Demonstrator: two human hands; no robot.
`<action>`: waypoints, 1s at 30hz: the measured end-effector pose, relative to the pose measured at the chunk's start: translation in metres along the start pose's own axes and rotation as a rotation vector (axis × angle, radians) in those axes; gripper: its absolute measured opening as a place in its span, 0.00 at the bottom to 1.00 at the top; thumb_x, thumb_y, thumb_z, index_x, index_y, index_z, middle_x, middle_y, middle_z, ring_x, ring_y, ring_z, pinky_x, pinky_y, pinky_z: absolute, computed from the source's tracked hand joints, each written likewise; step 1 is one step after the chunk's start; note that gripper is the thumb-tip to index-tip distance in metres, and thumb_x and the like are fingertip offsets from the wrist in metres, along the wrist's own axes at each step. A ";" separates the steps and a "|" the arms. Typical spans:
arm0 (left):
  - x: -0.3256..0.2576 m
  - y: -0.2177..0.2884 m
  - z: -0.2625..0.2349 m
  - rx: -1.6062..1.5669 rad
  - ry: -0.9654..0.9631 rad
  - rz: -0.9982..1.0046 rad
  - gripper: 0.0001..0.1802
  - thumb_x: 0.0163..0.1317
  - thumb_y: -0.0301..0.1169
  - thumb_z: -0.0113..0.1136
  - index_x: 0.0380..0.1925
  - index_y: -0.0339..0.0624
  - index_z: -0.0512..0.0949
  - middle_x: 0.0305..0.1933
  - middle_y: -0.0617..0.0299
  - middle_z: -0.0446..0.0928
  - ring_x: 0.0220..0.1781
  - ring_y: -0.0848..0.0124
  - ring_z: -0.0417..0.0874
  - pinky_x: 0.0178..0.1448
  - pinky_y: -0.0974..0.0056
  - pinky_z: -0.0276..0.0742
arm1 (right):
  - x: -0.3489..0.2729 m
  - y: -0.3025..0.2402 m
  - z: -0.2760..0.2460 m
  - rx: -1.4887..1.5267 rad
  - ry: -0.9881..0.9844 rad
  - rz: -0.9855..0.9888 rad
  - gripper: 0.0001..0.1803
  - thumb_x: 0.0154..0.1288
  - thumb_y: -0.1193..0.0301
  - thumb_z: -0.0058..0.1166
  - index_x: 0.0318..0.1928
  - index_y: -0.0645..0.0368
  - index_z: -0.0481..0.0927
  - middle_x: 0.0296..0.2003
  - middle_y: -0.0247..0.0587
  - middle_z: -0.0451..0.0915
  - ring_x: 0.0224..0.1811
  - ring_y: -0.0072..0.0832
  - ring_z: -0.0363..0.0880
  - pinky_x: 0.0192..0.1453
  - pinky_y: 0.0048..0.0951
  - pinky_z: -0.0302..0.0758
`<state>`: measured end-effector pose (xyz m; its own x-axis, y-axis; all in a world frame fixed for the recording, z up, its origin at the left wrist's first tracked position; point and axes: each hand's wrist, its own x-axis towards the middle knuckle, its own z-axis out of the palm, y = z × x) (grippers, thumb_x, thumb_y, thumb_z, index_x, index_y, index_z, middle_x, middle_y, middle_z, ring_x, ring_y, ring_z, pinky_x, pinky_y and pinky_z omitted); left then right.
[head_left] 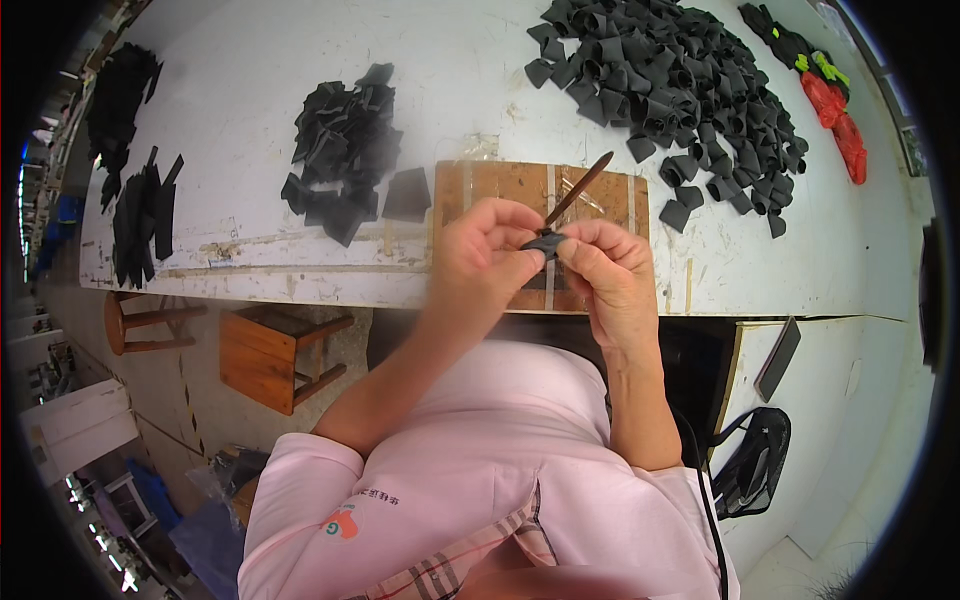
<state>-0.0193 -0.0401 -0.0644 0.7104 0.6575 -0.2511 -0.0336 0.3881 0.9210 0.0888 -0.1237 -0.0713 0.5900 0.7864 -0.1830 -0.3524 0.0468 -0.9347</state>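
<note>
Left hand [487, 250] and right hand [612, 262] pinching one black piece [543, 243] between nearly closed fingertips, over one brown board [447, 190]; one brown stick [583, 187] rising beside it. Piece seemingly midway. Leftward: one flat-piece pile [340, 135] probably waiting, two strip piles [118, 105] lying. Rightward: one curled-piece heap [655, 70], uncountable, probably finished.
</note>
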 end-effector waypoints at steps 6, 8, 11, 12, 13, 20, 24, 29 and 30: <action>0.019 -0.028 -0.011 0.701 0.406 0.792 0.05 0.51 0.18 0.48 0.27 0.36 0.73 0.27 0.61 0.76 0.18 0.82 0.70 0.21 0.77 0.65 | -0.001 -0.012 -0.016 0.718 -0.399 0.114 0.10 0.56 0.71 0.52 0.24 0.65 0.71 0.18 0.33 0.65 0.16 0.16 0.56 0.18 0.15 0.55; 0.017 -0.018 -0.023 -0.023 0.238 0.161 0.07 0.52 0.17 0.48 0.33 0.30 0.72 0.27 0.59 0.75 0.14 0.84 0.65 0.18 0.79 0.61 | -0.004 -0.021 -0.019 0.394 -0.302 0.023 0.13 0.58 0.68 0.50 0.22 0.63 0.68 0.19 0.33 0.64 0.17 0.16 0.55 0.18 0.16 0.55; 0.006 -0.004 -0.001 -0.181 0.078 0.185 0.09 0.55 0.18 0.47 0.37 0.30 0.71 0.28 0.59 0.76 0.13 0.83 0.64 0.17 0.80 0.59 | -0.001 -0.024 -0.013 0.292 -0.228 0.028 0.12 0.60 0.67 0.50 0.25 0.62 0.69 0.21 0.31 0.64 0.19 0.14 0.57 0.19 0.14 0.57; 0.004 0.003 0.003 -0.308 -0.058 0.136 0.09 0.55 0.18 0.47 0.37 0.30 0.71 0.28 0.59 0.75 0.13 0.83 0.64 0.17 0.81 0.58 | -0.001 -0.025 -0.011 0.289 -0.229 0.027 0.12 0.60 0.67 0.50 0.25 0.62 0.69 0.21 0.31 0.64 0.19 0.14 0.57 0.19 0.14 0.57; 0.003 0.011 0.006 -0.252 -0.098 0.091 0.07 0.56 0.20 0.50 0.36 0.31 0.72 0.27 0.60 0.75 0.13 0.84 0.64 0.16 0.81 0.58 | -0.002 -0.025 -0.009 0.270 -0.205 0.020 0.12 0.60 0.66 0.50 0.25 0.62 0.69 0.21 0.30 0.64 0.20 0.14 0.58 0.19 0.14 0.57; 0.003 0.011 0.013 -0.104 -0.045 0.146 0.03 0.54 0.20 0.54 0.29 0.32 0.74 0.26 0.60 0.75 0.13 0.85 0.64 0.13 0.80 0.56 | 0.002 -0.022 -0.007 0.261 -0.242 -0.058 0.13 0.60 0.64 0.50 0.26 0.61 0.69 0.21 0.30 0.65 0.20 0.14 0.58 0.19 0.14 0.56; 0.005 0.014 0.012 -0.159 -0.028 0.171 0.03 0.54 0.20 0.55 0.30 0.32 0.73 0.27 0.59 0.76 0.13 0.86 0.63 0.12 0.81 0.54 | 0.001 -0.020 -0.008 0.236 -0.286 -0.066 0.10 0.63 0.67 0.47 0.28 0.60 0.71 0.22 0.27 0.66 0.19 0.12 0.55 0.21 0.14 0.52; 0.002 0.020 0.016 -0.269 -0.132 -0.036 0.06 0.54 0.24 0.57 0.30 0.34 0.73 0.23 0.65 0.74 0.14 0.87 0.63 0.14 0.80 0.53 | 0.000 -0.027 -0.002 0.295 -0.203 -0.126 0.09 0.62 0.68 0.47 0.29 0.61 0.71 0.22 0.27 0.67 0.19 0.11 0.55 0.20 0.13 0.52; 0.003 0.018 0.015 -0.268 -0.129 -0.036 0.06 0.54 0.24 0.57 0.30 0.34 0.73 0.23 0.65 0.74 0.14 0.87 0.63 0.14 0.80 0.53 | 0.001 -0.027 -0.001 0.296 -0.204 -0.125 0.09 0.62 0.68 0.47 0.29 0.61 0.71 0.22 0.27 0.67 0.19 0.11 0.55 0.20 0.13 0.52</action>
<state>-0.0077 -0.0406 -0.0440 0.7976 0.5592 -0.2261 -0.1790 0.5774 0.7966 0.0993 -0.1249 -0.0466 0.4951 0.8686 0.0190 -0.4994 0.3024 -0.8119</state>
